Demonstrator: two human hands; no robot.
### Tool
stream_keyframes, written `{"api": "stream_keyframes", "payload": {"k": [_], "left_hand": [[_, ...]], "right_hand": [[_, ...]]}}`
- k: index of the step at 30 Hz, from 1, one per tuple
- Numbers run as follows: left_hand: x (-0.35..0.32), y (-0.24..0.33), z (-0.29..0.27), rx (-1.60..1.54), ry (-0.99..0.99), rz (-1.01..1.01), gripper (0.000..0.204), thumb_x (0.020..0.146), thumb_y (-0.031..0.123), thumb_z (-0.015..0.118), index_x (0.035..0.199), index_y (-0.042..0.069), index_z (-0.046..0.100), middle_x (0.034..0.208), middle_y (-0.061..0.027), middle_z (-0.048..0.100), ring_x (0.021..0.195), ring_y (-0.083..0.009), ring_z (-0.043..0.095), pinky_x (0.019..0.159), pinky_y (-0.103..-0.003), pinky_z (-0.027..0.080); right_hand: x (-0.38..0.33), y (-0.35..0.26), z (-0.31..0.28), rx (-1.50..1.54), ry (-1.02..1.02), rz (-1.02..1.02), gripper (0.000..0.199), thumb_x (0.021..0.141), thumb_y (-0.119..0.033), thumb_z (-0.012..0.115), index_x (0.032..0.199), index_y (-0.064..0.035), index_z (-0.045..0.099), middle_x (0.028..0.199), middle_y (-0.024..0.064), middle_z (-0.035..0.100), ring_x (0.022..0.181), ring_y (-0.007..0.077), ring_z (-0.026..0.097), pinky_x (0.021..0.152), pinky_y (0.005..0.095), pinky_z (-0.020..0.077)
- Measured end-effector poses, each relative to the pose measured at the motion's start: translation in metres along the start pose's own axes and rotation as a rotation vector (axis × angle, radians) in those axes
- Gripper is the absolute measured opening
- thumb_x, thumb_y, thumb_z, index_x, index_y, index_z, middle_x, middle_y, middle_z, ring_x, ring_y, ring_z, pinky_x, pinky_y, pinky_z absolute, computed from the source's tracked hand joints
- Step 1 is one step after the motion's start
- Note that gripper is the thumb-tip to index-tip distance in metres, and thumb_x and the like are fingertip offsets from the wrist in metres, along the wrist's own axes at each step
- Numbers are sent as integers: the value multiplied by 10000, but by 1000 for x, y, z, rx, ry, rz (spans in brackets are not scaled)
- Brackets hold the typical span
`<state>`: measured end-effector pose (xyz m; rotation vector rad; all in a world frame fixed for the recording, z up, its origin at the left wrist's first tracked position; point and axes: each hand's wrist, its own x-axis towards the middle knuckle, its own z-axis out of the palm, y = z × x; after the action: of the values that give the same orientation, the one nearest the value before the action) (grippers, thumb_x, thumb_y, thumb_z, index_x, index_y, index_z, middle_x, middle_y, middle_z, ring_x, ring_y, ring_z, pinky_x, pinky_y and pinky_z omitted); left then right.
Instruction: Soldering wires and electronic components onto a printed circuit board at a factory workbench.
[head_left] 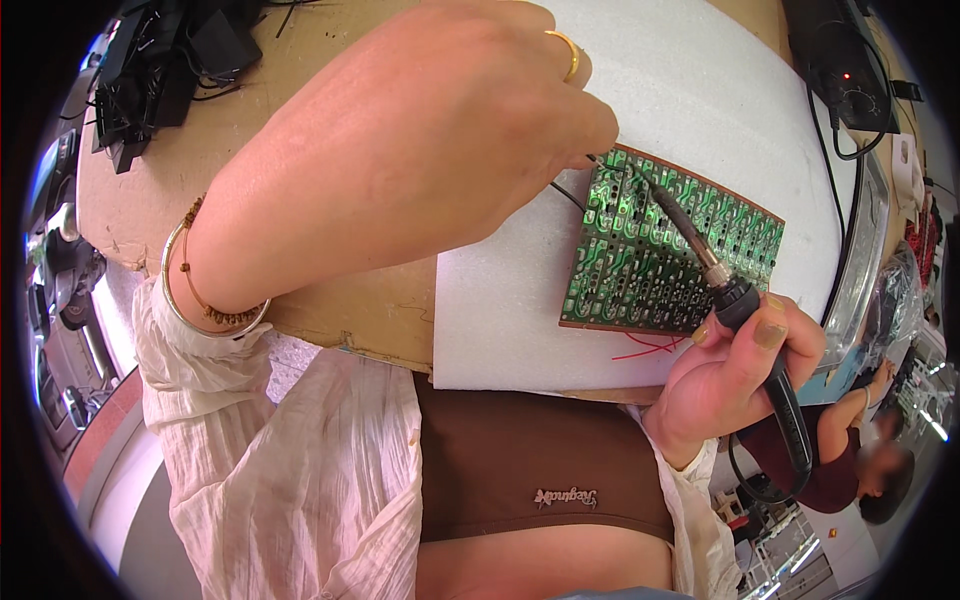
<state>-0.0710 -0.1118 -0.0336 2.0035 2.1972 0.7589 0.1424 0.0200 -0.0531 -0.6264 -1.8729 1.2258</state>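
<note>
Circuit board (650, 245): on white foam sheet (500, 320), atop tabletop (350, 310).
Left hand (500, 115): pinching black wire (568, 195) (grip partly hidden) by board's upper-left corner.
Right hand (748, 362): holding soldering iron (735, 300), tip near that corner.

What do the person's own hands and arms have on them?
Both hands are ungloved. The left hand has a gold-coloured ring; its wrist wears a silvery bangle and a brown beaded bracelet. The right hand shows gold-brown nail polish. The left sleeve and right sleeve are loose, crinkled and cream.
</note>
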Motion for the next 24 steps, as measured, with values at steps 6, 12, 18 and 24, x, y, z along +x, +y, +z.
{"api": "stream_keyframes", "payload": {"k": [6,12,18,24], "left_hand": [[0,-1,-2,-14,-44,-12,83,766,37,683,834,75,656,661,-54,448,681,-251,423,620,-381,351],[2,1,-5,-6,-44,-23,102,758,41,691,851,74,666,672,-55,461,686,-255,428,630,-385,356],[2,0,-6,-22,-61,-33,112,763,47,694,870,69,672,699,-58,483,708,-265,453,655,-387,377],[1,4,-5,-71,-43,-135,149,781,39,665,930,54,660,790,-84,553,773,-277,540,717,-386,447]], "right_hand": [[2,1,0,-3,17,-47,348,930,-310,667,1007,-28,479,758,128,579,471,88,463,445,211,385],[3,7,-2,-13,68,-127,346,937,-327,662,1008,-42,480,760,145,580,451,86,432,440,206,364],[0,5,-5,18,45,-107,342,936,-324,668,1015,-52,478,772,161,572,448,86,424,442,203,358],[-2,4,-4,50,50,-120,360,931,-340,678,1015,-54,477,781,163,569,449,82,417,445,204,359]]}}
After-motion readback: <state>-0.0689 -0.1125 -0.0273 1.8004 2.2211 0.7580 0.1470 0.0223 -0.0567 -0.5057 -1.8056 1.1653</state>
